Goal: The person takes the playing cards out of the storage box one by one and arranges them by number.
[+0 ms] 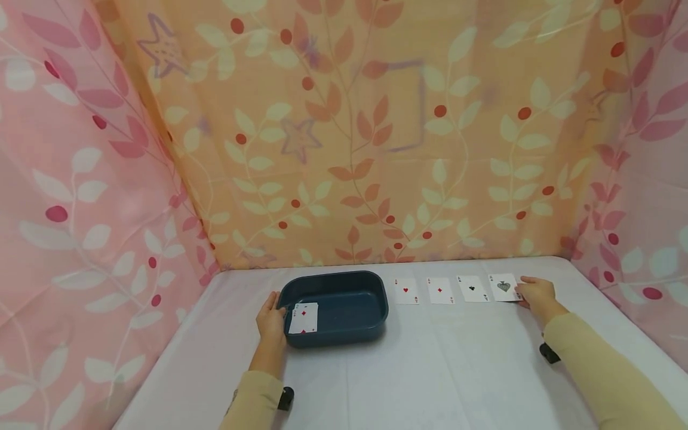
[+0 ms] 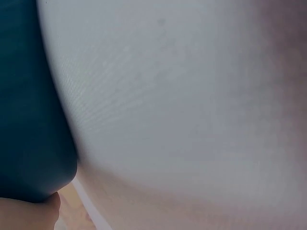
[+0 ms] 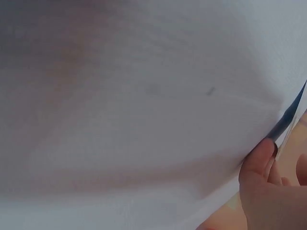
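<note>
In the head view my left hand grips the left wall of a dark blue plastic tub, thumb at the rim. A few overlapping playing cards lie in the tub's left end, a diamond card on top. My right hand pinches the right edge of the ace of spades, whose near edge looks slightly raised. To its left lie the ace of clubs, ace of diamonds and ace of hearts, face up in a row. In the right wrist view, fingers hold the card's edge.
A white cloth covers the table. Behind it hangs an orange leaf-patterned curtain, with pink patterned curtains at the left and right. The row of cards stands just right of the tub.
</note>
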The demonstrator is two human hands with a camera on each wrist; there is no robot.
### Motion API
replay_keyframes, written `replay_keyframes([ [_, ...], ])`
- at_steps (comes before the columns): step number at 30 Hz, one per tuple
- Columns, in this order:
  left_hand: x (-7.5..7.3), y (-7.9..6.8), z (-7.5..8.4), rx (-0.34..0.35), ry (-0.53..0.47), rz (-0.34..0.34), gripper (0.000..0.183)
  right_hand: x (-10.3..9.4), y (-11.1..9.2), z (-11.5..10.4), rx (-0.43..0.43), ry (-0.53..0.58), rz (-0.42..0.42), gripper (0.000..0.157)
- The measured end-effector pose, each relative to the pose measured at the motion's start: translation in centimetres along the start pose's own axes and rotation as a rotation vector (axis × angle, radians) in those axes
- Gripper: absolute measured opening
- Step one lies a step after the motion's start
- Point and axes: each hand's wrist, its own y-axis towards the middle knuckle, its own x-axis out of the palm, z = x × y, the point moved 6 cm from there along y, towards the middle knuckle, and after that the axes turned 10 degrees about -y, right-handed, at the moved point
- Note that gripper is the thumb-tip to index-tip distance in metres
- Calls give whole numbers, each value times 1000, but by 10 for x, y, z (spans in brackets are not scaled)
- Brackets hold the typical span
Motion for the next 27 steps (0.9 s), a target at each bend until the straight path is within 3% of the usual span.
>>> replay_keyframes([
  [6, 0, 1, 0, -9, -11, 8, 59, 2, 2, -2, -34, -47, 7, 64],
  [13, -1, 0, 1, -12, -22, 9, 58, -3, -5, -3, -94, -106, 76, 60],
  [16, -1, 0, 1, -17, -17, 4, 58, 1, -14, -3, -116, 32, -12, 63],
  [20, -2, 0, 2, -19, -16, -2, 58, 14, -34, -12, -145, 248, -237, 72],
  [24, -2, 0, 1, -15, -17, -3, 59, 26, -55, -24, -232, 267, -401, 75],
  [27, -2, 1, 0, -17, -16, -5, 59, 32, -67, -32, -307, 239, -451, 73],
])
